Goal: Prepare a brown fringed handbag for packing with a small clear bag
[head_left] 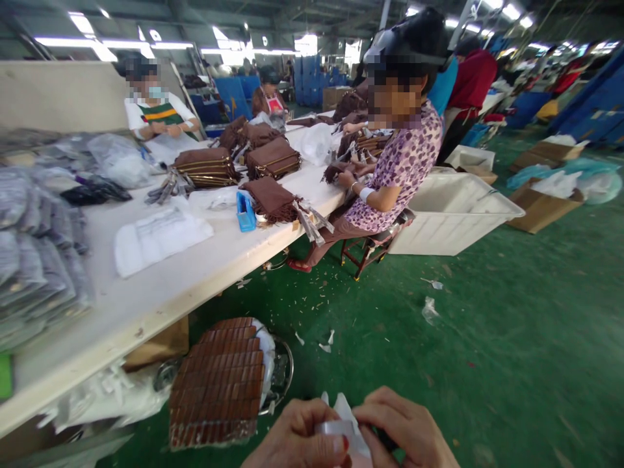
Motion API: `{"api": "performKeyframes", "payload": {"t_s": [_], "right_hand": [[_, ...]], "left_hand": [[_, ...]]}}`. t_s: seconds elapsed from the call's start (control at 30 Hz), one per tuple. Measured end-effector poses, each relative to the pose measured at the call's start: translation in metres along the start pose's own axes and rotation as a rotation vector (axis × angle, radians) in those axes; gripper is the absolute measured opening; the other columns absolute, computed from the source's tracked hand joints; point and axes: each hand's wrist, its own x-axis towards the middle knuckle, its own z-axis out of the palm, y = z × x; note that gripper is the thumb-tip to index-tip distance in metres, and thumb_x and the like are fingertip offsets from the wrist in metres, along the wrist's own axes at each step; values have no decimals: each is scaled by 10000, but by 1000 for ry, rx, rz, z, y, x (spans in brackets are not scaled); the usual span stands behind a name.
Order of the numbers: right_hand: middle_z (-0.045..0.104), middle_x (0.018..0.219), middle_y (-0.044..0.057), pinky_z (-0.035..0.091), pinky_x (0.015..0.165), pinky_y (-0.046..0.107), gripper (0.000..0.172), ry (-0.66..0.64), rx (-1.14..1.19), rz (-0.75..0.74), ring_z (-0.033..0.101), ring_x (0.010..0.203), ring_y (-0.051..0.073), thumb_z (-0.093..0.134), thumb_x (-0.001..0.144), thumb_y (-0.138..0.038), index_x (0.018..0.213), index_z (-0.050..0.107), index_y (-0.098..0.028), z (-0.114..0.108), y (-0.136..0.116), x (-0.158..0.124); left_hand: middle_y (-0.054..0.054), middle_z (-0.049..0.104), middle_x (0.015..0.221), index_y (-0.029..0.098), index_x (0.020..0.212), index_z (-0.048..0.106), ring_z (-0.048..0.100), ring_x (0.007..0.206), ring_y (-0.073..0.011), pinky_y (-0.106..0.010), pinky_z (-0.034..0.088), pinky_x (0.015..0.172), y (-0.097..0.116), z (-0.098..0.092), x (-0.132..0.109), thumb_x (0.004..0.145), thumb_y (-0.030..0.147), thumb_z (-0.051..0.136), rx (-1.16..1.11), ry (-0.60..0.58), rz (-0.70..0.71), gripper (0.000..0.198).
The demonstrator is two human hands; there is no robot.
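At the bottom of the head view, over the green floor, my left hand (pixel 305 439) and my right hand (pixel 407 426) are close together. Between them is a thin white sheet (pixel 351 422), paper or plastic, its pointed ends sticking up. My left thumb and fingers pinch it together with a pale, shiny band (pixel 335 427). The fingers of my right hand are curled against the sheet's other side. A small dark thing (pixel 387 441) shows under the right fingers; I cannot make out what it is.
Left, a long white table (pixel 160 286) bears grey plastic-wrapped packs (pixel 34 253), a white folded bundle (pixel 158 237), brown bags (pixel 273 156) and a blue tape dispenser (pixel 246 211). A stool with a brown slatted cover (pixel 217 383) stands below. A seated co-worker (pixel 390 175) handles a brown bag near a white bin (pixel 453 214).
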Motion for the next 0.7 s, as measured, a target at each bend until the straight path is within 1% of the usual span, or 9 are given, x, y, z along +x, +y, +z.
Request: {"api": "performKeyframes", "payload": {"t_s": [0.1, 0.23, 0.33, 0.37, 0.43, 0.5, 0.6, 0.63, 0.7], "right_hand": [[600, 681, 17, 422, 499, 187, 133, -6, -129, -62, 552, 572, 96, 471, 879, -158, 843, 596, -182, -2, -3, 1], [566, 586, 8, 386, 449, 219, 333, 10, -328, -131, 516, 495, 106, 371, 937, -242, 667, 560, -192, -2, -9, 3], [559, 577, 10, 385, 457, 227, 368, -118, -417, -116, 519, 505, 110, 337, 948, -223, 671, 577, -184, 0, -12, 5], [550, 565, 8, 371, 446, 231, 400, -112, -431, -130, 505, 492, 108, 309, 955, -217, 656, 572, -183, 1, -12, 5], [508, 511, -6, 322, 410, 245, 460, -13, -453, -192, 453, 441, 101, 263, 960, -195, 589, 535, -189, 5, -11, 6], [481, 484, -14, 297, 402, 252, 484, 33, -462, -235, 429, 424, 96, 249, 958, -174, 544, 499, -193, 8, -10, 5], [508, 520, -5, 331, 434, 236, 461, -86, -430, -183, 464, 468, 96, 267, 955, -180, 568, 518, -185, 11, -9, 3], [509, 525, -2, 338, 438, 233, 450, -95, -417, -160, 468, 472, 96, 280, 950, -176, 570, 520, -182, 12, -9, 2], [496, 516, 0, 340, 433, 230, 413, -31, -404, -131, 464, 463, 100, 322, 926, -154, 567, 525, -179, 14, -8, -2]], "left_hand": [[-25, 584, 638, 95, 773, 655, 452, 531, -85, -230, 252, 521, 5, 2, -3, 552, 534, 769, -7, 3, -20, 505], [-9, 579, 646, 111, 755, 637, 467, 561, -95, -231, 266, 534, 2, 2, -3, 552, 530, 772, -9, 14, 1, 485], [8, 550, 644, 125, 780, 621, 462, 590, -106, -238, 279, 547, -4, 0, -1, 550, 556, 761, 36, 27, 35, 508], [9, 544, 646, 129, 779, 617, 451, 596, -107, -241, 275, 545, -6, -1, -1, 558, 574, 746, 77, 31, 50, 513], [12, 523, 637, 138, 754, 610, 419, 602, -109, -247, 261, 536, -9, -2, 0, 582, 614, 704, 178, 40, 87, 515], [21, 493, 609, 152, 723, 602, 393, 607, -113, -251, 254, 534, -13, -5, 2, 595, 631, 674, 258, 58, 109, 501], [28, 458, 588, 169, 715, 604, 387, 637, -129, -253, 267, 551, -15, -7, 3, 610, 617, 660, 319, 82, 123, 463], [27, 454, 592, 171, 715, 606, 388, 648, -134, -254, 271, 557, -15, -8, 3, 614, 613, 655, 333, 86, 128, 457], [21, 458, 612, 169, 721, 614, 389, 669, -141, -253, 279, 567, -12, -7, 2, 617, 613, 651, 351, 95, 143, 457]]}}
